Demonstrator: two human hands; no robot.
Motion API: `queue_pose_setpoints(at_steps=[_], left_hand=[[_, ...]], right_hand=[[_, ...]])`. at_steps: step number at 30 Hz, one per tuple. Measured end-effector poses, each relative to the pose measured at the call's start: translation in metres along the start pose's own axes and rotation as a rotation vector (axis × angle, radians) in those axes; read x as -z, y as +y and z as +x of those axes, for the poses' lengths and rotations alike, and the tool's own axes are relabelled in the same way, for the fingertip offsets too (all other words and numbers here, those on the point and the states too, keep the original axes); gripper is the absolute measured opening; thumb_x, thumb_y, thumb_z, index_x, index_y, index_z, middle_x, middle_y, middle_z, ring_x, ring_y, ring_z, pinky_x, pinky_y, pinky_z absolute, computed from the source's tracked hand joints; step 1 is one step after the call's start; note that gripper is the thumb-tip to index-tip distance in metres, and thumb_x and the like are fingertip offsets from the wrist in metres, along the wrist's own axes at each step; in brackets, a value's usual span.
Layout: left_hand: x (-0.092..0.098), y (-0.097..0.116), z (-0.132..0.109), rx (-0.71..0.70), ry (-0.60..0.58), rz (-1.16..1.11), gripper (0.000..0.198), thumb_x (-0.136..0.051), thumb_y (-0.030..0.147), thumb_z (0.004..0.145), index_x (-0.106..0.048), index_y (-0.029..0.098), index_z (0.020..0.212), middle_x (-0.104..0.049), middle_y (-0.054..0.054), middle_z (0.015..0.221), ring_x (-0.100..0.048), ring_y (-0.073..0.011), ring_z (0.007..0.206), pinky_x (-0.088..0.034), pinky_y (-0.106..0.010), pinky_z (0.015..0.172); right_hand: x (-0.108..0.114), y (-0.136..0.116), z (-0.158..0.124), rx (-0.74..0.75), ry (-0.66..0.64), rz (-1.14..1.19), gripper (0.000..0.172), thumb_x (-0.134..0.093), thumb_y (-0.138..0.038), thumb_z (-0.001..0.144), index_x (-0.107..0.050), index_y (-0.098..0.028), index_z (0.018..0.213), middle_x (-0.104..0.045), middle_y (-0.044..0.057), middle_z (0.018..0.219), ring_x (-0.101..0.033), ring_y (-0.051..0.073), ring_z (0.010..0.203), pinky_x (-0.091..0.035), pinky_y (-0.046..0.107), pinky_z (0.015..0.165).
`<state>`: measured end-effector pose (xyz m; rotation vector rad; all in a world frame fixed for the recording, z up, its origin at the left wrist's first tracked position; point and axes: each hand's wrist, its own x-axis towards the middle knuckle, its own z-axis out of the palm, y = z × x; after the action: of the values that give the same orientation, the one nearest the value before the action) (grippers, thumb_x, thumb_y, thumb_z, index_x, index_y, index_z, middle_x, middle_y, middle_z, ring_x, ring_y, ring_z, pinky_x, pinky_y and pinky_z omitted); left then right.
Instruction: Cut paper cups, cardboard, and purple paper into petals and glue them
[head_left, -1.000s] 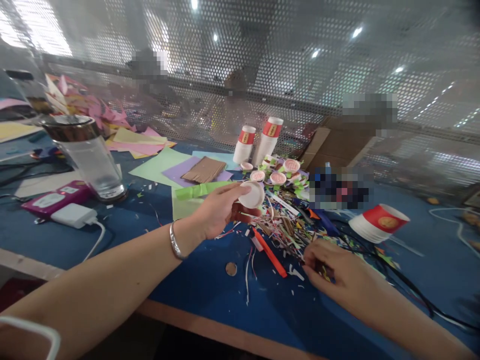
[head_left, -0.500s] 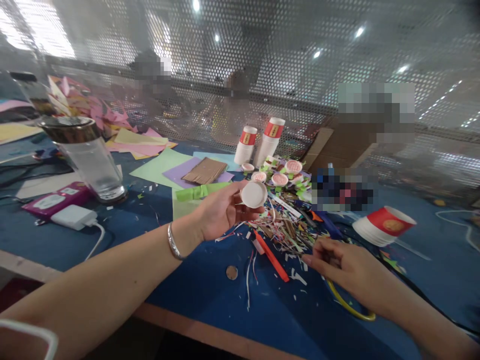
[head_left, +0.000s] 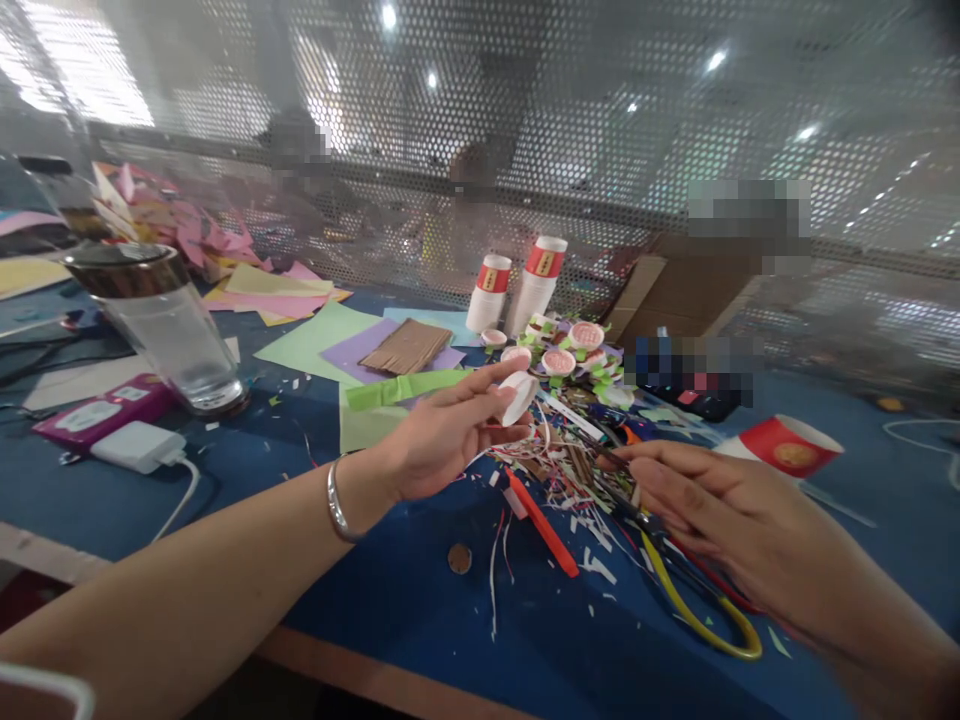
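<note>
Held between the fingers and thumb of my left hand (head_left: pixel 450 425) is a white round paper cup base (head_left: pixel 517 398), now tilted almost edge-on. My right hand (head_left: pixel 697 500) is closed about the dark blades of a pair of scissors (head_left: pixel 646 522) with a yellow handle loop (head_left: pixel 705 625). Part of the scissors is hidden under my palm. Between my hands lie an orange-red utility knife (head_left: pixel 541 525) and a pile of paper shreds (head_left: pixel 566 460). A small brown disc (head_left: pixel 460 558) lies nearer me.
Several decorated cup bases (head_left: pixel 559 362) are heaped beyond the shreds. Behind them stand stacked paper cups (head_left: pixel 536 285). A red-and-white cup (head_left: pixel 787 445) is at right. Coloured paper (head_left: pixel 307 335), cardboard strips (head_left: pixel 405 347), a glass bottle (head_left: pixel 172 335) and a purple box (head_left: pixel 105 410) are on the left.
My left hand has turned the cup base from facing me to nearly edge-on. My right hand has moved forward and closed on the scissors.
</note>
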<state>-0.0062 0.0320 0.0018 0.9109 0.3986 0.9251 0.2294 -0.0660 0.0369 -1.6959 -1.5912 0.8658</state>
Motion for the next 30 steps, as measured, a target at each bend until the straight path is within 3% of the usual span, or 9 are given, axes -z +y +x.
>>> queue_pose_setpoints(at_steps=[3,9,14,19,25,30], left_hand=[[0.0,-0.002,-0.004,-0.032,-0.095,0.121,0.043,-0.073,0.022,0.091,-0.067,0.025,0.134,-0.063,-0.004,0.11,-0.063,-0.0149,0.099,-0.056,-0.033,0.097],[0.006,-0.006,-0.003,-0.094,-0.199,0.408,0.05,-0.072,0.031,0.091,-0.058,0.024,0.139,-0.06,-0.009,0.128,-0.064,-0.0173,0.102,-0.055,-0.034,0.097],[0.007,-0.007,-0.001,-0.108,-0.241,0.517,0.046,-0.071,0.031,0.092,-0.055,0.021,0.134,-0.064,-0.009,0.12,-0.062,-0.0188,0.107,-0.053,-0.032,0.095],[0.004,-0.005,-0.003,-0.12,-0.264,0.559,0.042,-0.071,0.03,0.092,-0.054,0.019,0.129,-0.065,-0.007,0.108,-0.062,-0.0173,0.1,-0.054,-0.028,0.084],[0.006,-0.007,-0.004,-0.236,-0.235,0.72,0.036,-0.073,0.033,0.091,-0.063,0.023,0.124,-0.056,-0.009,0.124,-0.063,-0.0187,0.105,-0.056,-0.032,0.091],[0.008,-0.007,-0.003,-0.29,-0.231,0.826,0.038,-0.074,0.034,0.09,-0.066,0.023,0.125,-0.055,-0.01,0.124,-0.061,-0.0211,0.112,-0.056,-0.033,0.095]], right_hand=[[-0.008,0.002,0.004,-0.054,-0.131,0.222,0.055,-0.061,-0.074,0.086,-0.069,-0.02,0.092,-0.031,-0.007,0.061,-0.022,0.007,0.049,-0.015,0.02,0.041],[-0.017,0.007,0.007,-0.079,-0.164,0.363,0.05,-0.062,-0.07,0.088,-0.065,-0.02,0.088,-0.027,-0.007,0.064,-0.017,0.008,0.052,-0.011,0.022,0.043],[-0.018,0.009,0.003,-0.061,-0.19,0.361,0.047,-0.063,-0.068,0.09,-0.064,-0.021,0.086,-0.029,-0.007,0.063,-0.021,0.008,0.053,-0.014,0.021,0.045],[-0.019,0.01,0.003,-0.058,-0.212,0.335,0.05,-0.061,-0.069,0.09,-0.061,-0.02,0.084,-0.028,-0.008,0.061,-0.016,0.007,0.051,-0.012,0.02,0.041],[-0.021,0.013,0.004,-0.052,-0.224,0.306,0.054,-0.059,-0.072,0.089,-0.054,-0.02,0.077,-0.03,-0.008,0.061,-0.017,0.007,0.051,-0.013,0.021,0.041],[-0.018,0.017,0.002,-0.038,-0.24,0.227,0.052,-0.056,-0.071,0.092,-0.055,-0.02,0.079,-0.036,-0.006,0.062,-0.027,0.007,0.051,-0.019,0.02,0.042]])
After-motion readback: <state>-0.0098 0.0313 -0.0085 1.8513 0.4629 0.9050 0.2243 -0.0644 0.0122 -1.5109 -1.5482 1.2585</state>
